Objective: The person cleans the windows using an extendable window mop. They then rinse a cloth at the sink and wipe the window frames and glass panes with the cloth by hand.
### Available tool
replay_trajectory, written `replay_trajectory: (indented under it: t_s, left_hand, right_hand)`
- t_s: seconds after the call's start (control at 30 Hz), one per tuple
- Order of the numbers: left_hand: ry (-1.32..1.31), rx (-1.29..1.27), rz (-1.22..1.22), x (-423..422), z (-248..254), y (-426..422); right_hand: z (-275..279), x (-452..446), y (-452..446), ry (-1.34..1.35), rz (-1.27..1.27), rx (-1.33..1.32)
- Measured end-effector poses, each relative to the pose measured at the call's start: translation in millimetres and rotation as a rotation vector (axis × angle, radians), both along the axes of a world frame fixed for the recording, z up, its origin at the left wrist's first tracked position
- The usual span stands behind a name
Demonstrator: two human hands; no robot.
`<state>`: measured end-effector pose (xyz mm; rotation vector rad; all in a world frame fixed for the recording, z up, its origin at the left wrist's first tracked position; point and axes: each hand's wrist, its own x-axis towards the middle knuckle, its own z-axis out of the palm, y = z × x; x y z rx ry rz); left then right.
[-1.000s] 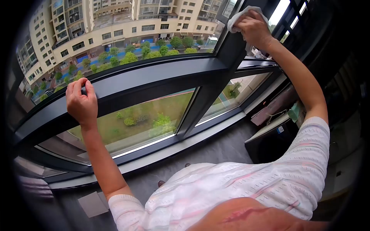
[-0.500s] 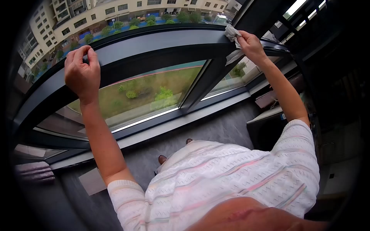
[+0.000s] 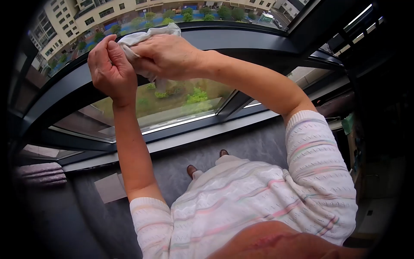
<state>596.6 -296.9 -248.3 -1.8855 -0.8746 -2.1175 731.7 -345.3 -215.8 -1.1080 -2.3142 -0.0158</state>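
Note:
A crumpled white cloth [image 3: 173, 29] lies on top of the dark window rail [image 3: 224, 38], bunched under my right hand [image 3: 166, 56]. My right hand is closed on this cloth, its fingers pressing it against the rail. Right beside it, my left hand [image 3: 113, 71] is curled closed over the rail toward the left. Its thumb is close to the cloth; whether they touch I cannot tell. The far sides of the left fingers are hidden behind the rail.
Below the rail are glass panes [image 3: 172, 101] with greenery behind them. A pale sheet [image 3: 110, 188] lies on the grey floor [image 3: 250, 146], near folded purple fabric [image 3: 42, 175]. Beyond the rail stand trees and a long building [image 3: 108, 15].
My right hand has slid the cloth leftward along the rail, from its right end to beside my left hand. The left hand stays at the rail, and the view has shifted slightly.

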Motion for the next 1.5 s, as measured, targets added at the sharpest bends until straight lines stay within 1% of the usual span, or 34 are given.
replay_trajectory:
  t_s: [0.1,0.13,0.2,0.23,0.27,0.33,0.37,0.4,0.43,0.53,0.63,0.73,0.77,0.8,0.87,0.9,0.97,1.03,1.1,1.13,1.2,1.27,1.3,1.33,1.43,1.5]
  left_hand:
    - [0.012,0.0,-0.033,1.0,-0.9,-2.4]
    - [0.017,0.005,-0.012,-1.5,-1.7,-0.9]
    - [0.002,0.093,0.0,3.3,-4.2,5.4]
    - [-0.023,0.158,0.011,5.3,-7.9,13.2]
    - [-0.019,0.147,0.038,4.8,-9.5,13.5]
    - [-0.035,0.164,0.048,7.3,-9.5,14.5]
    - [-0.027,0.145,0.072,6.6,-9.2,13.0]
    - [-0.043,0.157,0.053,7.4,-7.0,11.2]
    - [-0.038,0.131,0.041,6.2,-4.8,7.8]
    - [-0.042,0.133,-0.005,3.4,-1.7,3.1]
    - [-0.12,0.106,-0.106,2.0,-0.9,0.4]
    - [-0.192,0.079,-0.246,-6.1,2.4,-1.5]
    - [-0.211,0.065,-0.295,-11.0,3.5,-3.7]
    - [-0.225,0.052,-0.349,-17.5,4.1,-6.3]
    - [-0.208,0.082,-0.369,-38.5,4.4,-10.1]
    - [-0.212,0.096,-0.376,-51.4,4.8,-10.9]
    - [-0.206,0.11,-0.388,-83.2,3.8,-9.6]
    - [-0.183,0.079,-0.354,-124.0,2.8,-7.4]
    - [-0.146,0.053,-0.28,-167.1,2.1,-3.2]
    - [-0.162,-0.007,-0.256,-187.3,0.5,-4.2]
    - [-0.2,-0.132,-0.207,-227.1,-3.2,-8.3]
    - [-0.18,-0.156,-0.115,-267.0,-12.4,-6.7]
    - [-0.202,-0.161,-0.09,-285.5,-18.4,-5.2]
    - [-0.234,-0.238,-0.077,-302.7,-20.2,-9.7]
    - [-0.235,-0.29,0.05,-351.7,-34.5,-13.5]
    - [-0.228,-0.297,0.112,-373.7,-42.6,-16.8]
  right_hand:
    - [3.9,90.2,-37.2,0.072,-0.062,-0.008]
    - [4.6,122.5,-58.0,0.119,-0.15,-0.072]
    - [7.0,177.2,-91.0,0.24,-0.335,-0.231]
    - [6.6,197.2,-101.0,0.305,-0.409,-0.307]
    - [7.5,207.5,-106.8,0.338,-0.438,-0.365]
    - [6.2,208.1,-106.6,0.277,-0.392,-0.414]
    - [11.7,199.0,-98.7,0.041,-0.296,-0.308]
    - [12.0,189.0,-88.4,-0.09,-0.217,-0.279]
    - [18.5,161.8,-75.2,-0.156,-0.102,-0.253]
    - [29.8,109.1,-36.2,-0.222,0.032,-0.333]
    - [30.9,69.7,-18.1,-0.227,0.12,-0.244]
    - [35.4,29.8,8.0,-0.287,0.213,-0.264]
    - [32.7,10.5,17.0,-0.252,0.235,-0.233]
    - [31.0,-4.1,26.3,-0.275,0.255,-0.277]
    - [31.5,-32.6,43.4,-0.328,0.28,-0.368]
    - [32.5,-52.3,49.8,-0.384,0.255,-0.353]
    - [33.2,-89.5,68.9,-0.347,0.418,-0.294]
    - [28.7,-136.3,96.6,-0.292,0.522,-0.204]
    - [21.0,-192.4,129.2,-0.25,0.547,-0.093]
    - [18.5,-222.9,145.3,-0.245,0.551,-0.045]
    - [16.4,-293.3,181.8,-0.325,0.448,-0.138]
    - [13.1,-355.0,199.5,-0.301,0.397,-0.041]
    - [10.3,-382.7,210.3,-0.285,0.39,-0.041]
    - [8.7,-407.6,221.6,-0.27,0.384,-0.036]
    - [6.6,-465.0,247.6,-0.274,0.39,-0.045]
    - [4.9,-488.1,250.8,-0.311,0.312,-0.023]
